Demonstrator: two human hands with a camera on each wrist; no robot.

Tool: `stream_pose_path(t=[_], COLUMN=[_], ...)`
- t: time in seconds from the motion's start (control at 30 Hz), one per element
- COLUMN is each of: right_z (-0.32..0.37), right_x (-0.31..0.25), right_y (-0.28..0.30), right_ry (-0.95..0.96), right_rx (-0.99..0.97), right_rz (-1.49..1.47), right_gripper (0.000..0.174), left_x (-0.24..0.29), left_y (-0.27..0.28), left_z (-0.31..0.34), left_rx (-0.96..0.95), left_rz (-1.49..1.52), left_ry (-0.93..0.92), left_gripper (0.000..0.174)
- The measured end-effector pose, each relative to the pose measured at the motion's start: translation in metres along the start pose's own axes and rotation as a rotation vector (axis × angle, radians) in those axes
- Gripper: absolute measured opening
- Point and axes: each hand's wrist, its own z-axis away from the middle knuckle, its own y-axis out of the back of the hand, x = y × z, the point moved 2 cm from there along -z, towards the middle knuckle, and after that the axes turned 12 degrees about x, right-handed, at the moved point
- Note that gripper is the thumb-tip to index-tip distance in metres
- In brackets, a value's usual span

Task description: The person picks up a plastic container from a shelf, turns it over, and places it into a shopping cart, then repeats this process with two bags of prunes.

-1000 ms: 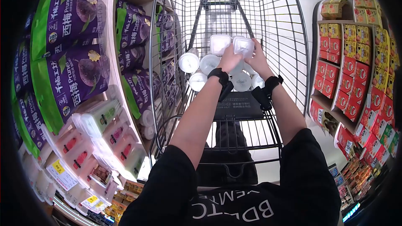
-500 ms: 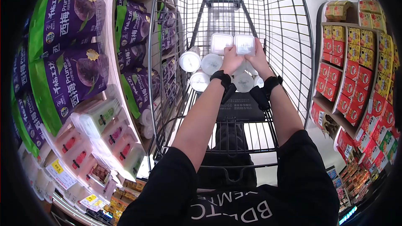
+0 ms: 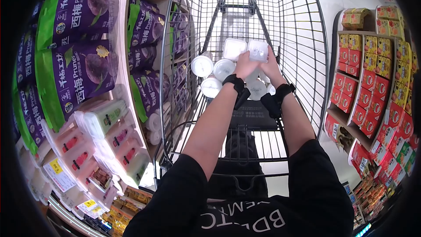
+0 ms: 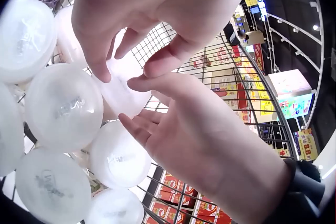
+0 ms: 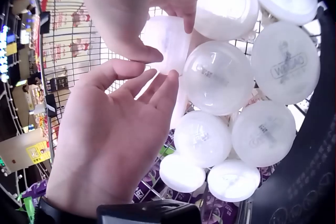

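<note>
Over the shopping cart, both hands hold a small squarish translucent white plastic container [image 3: 258,50] between them. My left hand [image 3: 247,65] is at its near left side, the thumb by its edge. The right hand [image 3: 272,66] has its fingers along the right side. Seen from the left wrist, the fingertips of both hands meet round the container [image 4: 125,85]. Just left of it, a second squarish white container [image 3: 234,49] lies in the cart. Several round white lidded tubs [image 3: 224,68] are piled below, partly hidden by the hands and wrists.
The wire shopping cart [image 3: 307,48] surrounds the hands, its dark panel [image 3: 250,116] nearer the body. Purple prune bags [image 3: 83,72] and plastic boxes [image 3: 107,118] fill the left shelf. Red and yellow boxes [image 3: 370,74] stand on the right shelf.
The held container turned with its flat face toward the head camera by half a second ago, and now leans a little. The hands stay round it while the head view shifts slightly.
</note>
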Motion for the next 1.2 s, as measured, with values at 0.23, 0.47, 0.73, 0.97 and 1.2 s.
stream_pose_path(t=[0.23,0.47,0.73,0.97,1.2], right_z=[0.01,0.007,0.006,0.024,0.088], right_x=[0.011,0.017,-0.003,-0.03,-0.124], right_y=[0.0,-0.006,0.005,0.024,0.037], right_ry=[-0.053,0.015,0.116,0.279,0.243], right_rx=[0.014,-0.061,-0.002,-0.006,-0.223], right_rz=[-0.015,0.078,0.588,0.528,0.623], right_gripper=[0.08,0.062,0.054,0.046,0.036], left_x=[0.013,0.011,0.022,0.083,0.193], left_y=[0.006,0.005,0.005,0.041,0.114], left_z=[0.012,0.014,0.018,0.049,0.151], left_rx=[0.108,0.042,0.006,0.103,0.216], left_rz=[0.103,-0.042,-0.254,-0.193,-0.151], left_ry=[0.001,0.036,0.007,-0.116,-0.381], left_gripper=[0.062,0.061,0.059,0.045,0.035])
